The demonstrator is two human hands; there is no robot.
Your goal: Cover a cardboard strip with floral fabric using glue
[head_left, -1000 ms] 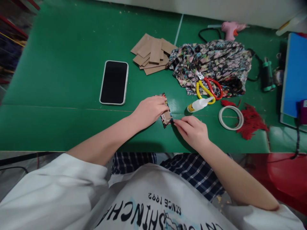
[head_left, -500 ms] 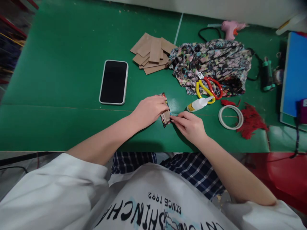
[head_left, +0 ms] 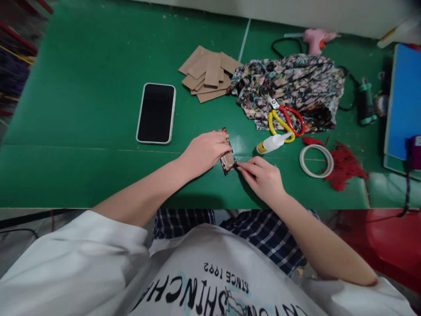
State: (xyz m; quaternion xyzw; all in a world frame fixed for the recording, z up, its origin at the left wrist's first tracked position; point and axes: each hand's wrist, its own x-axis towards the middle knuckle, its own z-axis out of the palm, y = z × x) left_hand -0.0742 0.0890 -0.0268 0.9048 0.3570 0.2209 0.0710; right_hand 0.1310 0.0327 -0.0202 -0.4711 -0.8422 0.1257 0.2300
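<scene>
A green bench (head_left: 82,87) fills the view, a pale wall (head_left: 296,13) runs behind it, and a red stool (head_left: 391,245) stands alongside

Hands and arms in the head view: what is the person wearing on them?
Both the left hand and the right hand are bare: no gloves, and no rings or watch that show. The forearms are uncovered too. Short white sleeves end near the elbows, part of a white T-shirt with black lettering. Dark plaid trousers show beneath.
</scene>
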